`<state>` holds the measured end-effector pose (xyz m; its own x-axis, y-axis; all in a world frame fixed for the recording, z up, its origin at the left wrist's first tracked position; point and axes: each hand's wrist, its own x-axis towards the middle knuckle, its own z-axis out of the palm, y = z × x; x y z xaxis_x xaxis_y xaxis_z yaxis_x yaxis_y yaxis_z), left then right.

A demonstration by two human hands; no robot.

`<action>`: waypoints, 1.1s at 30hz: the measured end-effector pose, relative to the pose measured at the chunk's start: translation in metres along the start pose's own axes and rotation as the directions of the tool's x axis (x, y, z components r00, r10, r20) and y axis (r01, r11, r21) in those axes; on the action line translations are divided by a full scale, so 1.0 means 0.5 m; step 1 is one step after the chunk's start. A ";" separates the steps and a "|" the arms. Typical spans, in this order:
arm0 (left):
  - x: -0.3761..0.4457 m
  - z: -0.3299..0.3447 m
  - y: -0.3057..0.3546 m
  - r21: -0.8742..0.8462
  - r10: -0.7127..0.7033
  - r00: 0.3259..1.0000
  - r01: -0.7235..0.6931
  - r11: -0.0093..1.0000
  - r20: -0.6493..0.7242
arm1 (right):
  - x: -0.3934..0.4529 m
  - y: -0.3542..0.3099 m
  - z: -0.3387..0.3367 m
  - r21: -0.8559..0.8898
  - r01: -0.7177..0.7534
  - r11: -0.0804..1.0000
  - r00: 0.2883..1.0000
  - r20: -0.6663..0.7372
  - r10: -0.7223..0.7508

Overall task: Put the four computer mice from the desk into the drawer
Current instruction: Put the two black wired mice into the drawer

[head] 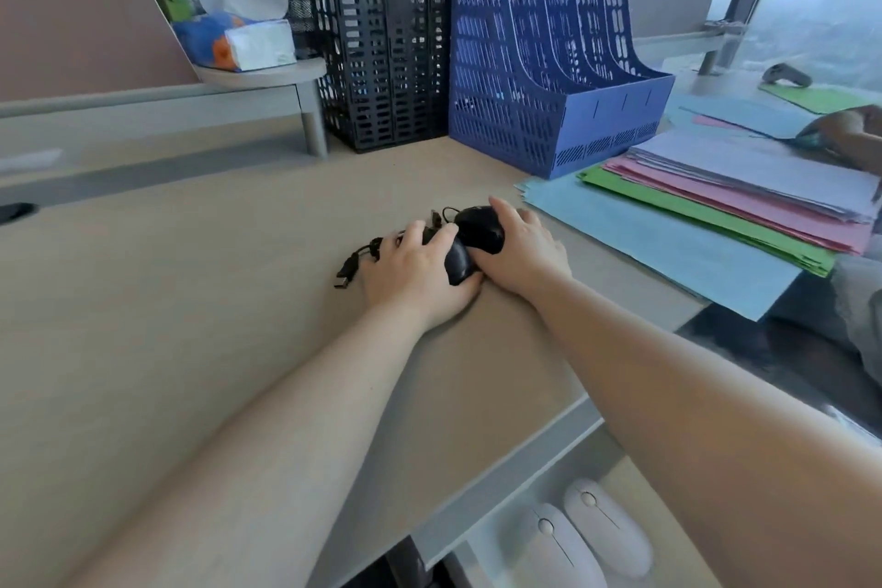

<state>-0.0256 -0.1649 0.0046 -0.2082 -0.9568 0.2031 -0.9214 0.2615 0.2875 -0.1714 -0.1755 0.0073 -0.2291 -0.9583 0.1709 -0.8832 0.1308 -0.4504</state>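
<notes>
No text, label, brand, number or sign can be read on anything here.

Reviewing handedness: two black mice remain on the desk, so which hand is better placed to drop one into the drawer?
Right, probably. The right hand covers a black mouse, and the open drawer lies under that arm.

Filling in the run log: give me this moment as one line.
left hand: on black mouse | right hand: on second black mouse | both on desk | two white mice in drawer
</notes>
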 end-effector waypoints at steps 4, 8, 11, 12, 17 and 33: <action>-0.008 0.008 0.017 -0.060 -0.018 0.999 0.015 0.998 -0.051 | -0.011 0.000 -0.001 0.011 0.001 1.000 1.000 -0.029 0.000; -0.016 0.002 0.030 -0.064 -0.015 1.000 0.014 0.998 -0.027 | -0.036 0.002 -0.007 0.045 -0.001 0.999 0.999 -0.034 0.003; -0.033 -0.008 0.034 -0.025 0.022 1.000 -0.022 0.999 -0.010 | -0.058 0.008 -0.019 0.078 0.000 0.997 0.999 -0.034 0.003; -0.041 -0.012 0.036 -0.016 0.032 0.999 -0.032 0.999 -0.007 | -0.067 0.011 -0.023 0.085 0.002 0.996 0.999 -0.035 0.001; -0.094 -0.040 0.044 0.063 0.061 0.998 -0.063 0.996 0.030 | -0.129 0.025 -0.040 0.073 -0.014 0.997 1.000 -0.006 0.015; -0.344 -0.151 0.216 0.177 0.152 0.988 -0.156 0.972 0.034 | -0.379 0.097 -0.216 0.007 -0.134 0.991 0.974 0.185 0.131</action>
<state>-0.0645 0.0375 0.0713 -0.3568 -0.9097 0.2123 -0.9212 0.3804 0.0819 -0.2152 0.0400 0.0476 -0.2628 -0.9633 -0.0546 -0.8416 0.2565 -0.4754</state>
